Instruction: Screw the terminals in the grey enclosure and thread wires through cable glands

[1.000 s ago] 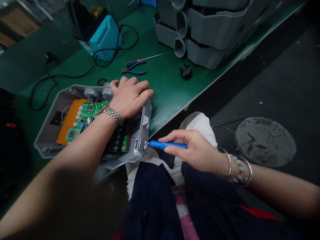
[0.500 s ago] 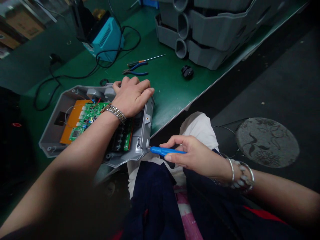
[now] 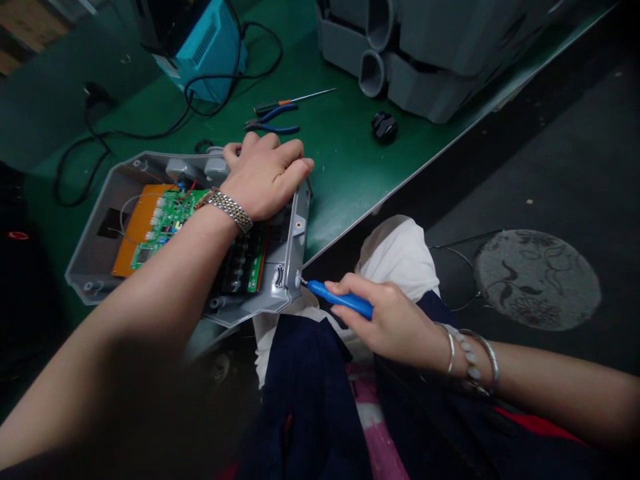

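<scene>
In the head view, the right hand (image 3: pixel 393 321) grips a blue-handled tool (image 3: pixel 345 300), its tip at the end wall of the grey housing (image 3: pixel 293 270), which overhangs the green workbench (image 3: pixel 345 187). The left hand (image 3: pixel 267 175) lies across the housing; whether it grips, I can't tell. Sideways pressure could skid the tip; pushing on the overhang could tilt the housing.

Casing (image 3: pixel 95 250) is lying on bench (image 3: pixel 340 173), overhanging near edge, w/ circuit board (image 3: pixel 167 212) sitting inside. L hand (image 3: pixel 267 177) is resting atop; R hand (image 3: pixel 395 323) is holding tool (image 3: pixel 345 300) at casing's R wall. Pliers (image 3: pixel 280 129), then screwdriver (image 3: pixel 270 108), are lying behind; stacked housings (image 3: pixel 445 47) are standing behind R. Stool (image 3: pixel 537 280) is standing far R.
</scene>
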